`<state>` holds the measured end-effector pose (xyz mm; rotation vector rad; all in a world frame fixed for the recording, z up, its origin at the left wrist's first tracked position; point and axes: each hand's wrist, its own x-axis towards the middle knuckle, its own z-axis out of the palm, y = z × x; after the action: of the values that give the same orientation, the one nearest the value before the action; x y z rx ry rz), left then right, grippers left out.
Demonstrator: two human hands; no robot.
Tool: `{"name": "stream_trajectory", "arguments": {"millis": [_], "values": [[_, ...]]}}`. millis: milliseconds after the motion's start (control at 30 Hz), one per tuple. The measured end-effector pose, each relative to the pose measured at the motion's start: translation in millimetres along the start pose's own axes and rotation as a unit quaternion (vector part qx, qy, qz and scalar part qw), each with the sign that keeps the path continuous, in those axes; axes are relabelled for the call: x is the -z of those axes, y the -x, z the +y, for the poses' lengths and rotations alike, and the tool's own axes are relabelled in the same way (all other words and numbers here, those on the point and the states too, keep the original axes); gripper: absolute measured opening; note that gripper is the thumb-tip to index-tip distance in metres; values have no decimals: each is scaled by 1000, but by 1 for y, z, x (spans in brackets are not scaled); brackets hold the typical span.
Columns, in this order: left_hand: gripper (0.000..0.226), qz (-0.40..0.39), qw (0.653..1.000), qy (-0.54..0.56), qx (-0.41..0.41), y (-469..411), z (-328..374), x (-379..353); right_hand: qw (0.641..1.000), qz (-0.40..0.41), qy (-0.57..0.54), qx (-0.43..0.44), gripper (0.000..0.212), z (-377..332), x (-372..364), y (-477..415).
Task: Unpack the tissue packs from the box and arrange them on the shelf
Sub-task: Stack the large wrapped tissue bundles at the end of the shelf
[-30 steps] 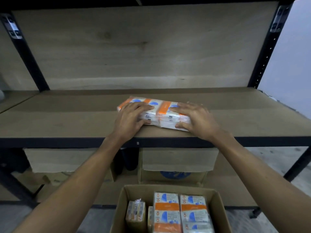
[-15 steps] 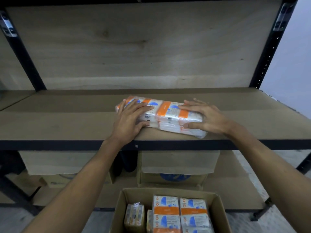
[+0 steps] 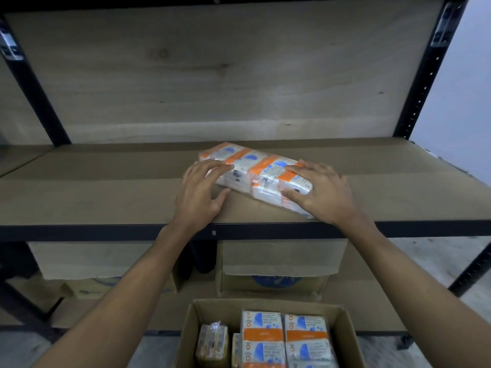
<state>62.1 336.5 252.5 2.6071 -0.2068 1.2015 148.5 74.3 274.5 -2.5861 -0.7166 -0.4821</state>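
A wrapped bundle of white, orange and blue tissue packs (image 3: 256, 168) lies slantwise on the wooden shelf (image 3: 106, 192), its near end close to the front edge. My left hand (image 3: 199, 192) rests its straight fingers on the bundle's left side, thumb down on the shelf. My right hand (image 3: 324, 189) grips the bundle's near right end, fingers on top and thumb against the side. Below, the open cardboard box (image 3: 190, 325) holds several more tissue packs (image 3: 284, 338).
Black metal uprights (image 3: 425, 83) frame the shelf, with a wooden back panel (image 3: 212, 75) behind. The shelf's black front rail (image 3: 106, 231) runs under my wrists. Two cardboard boxes (image 3: 276, 272) stand on the lower shelf. A small clear-wrapped pack (image 3: 212, 343) sits at the box's left.
The bundle has turned on the shelf, its right end swinging toward the front edge with my right hand. My left hand has slid off the top toward the bundle's left side.
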Motion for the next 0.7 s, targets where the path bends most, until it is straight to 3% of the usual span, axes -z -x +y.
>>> {"name": "stream_trajectory", "arguments": {"millis": [133, 267, 467, 700], "values": [[36, -41, 998, 2, 54, -2, 8, -1, 991, 69, 55, -96, 58, -3, -9, 0], [32, -135, 989, -22, 58, -7, 19, -11, 978, 58, 99, -177, 65, 5, 0, -2], [39, -200, 978, 1, 51, -23, 41, -34, 993, 20, 83, -81, 78, 25, 6, 7], [45, -292, 954, 0, 59, -35, 64, -62, 992, 69, 86, -66, 65, 30, 0, 9]]}}
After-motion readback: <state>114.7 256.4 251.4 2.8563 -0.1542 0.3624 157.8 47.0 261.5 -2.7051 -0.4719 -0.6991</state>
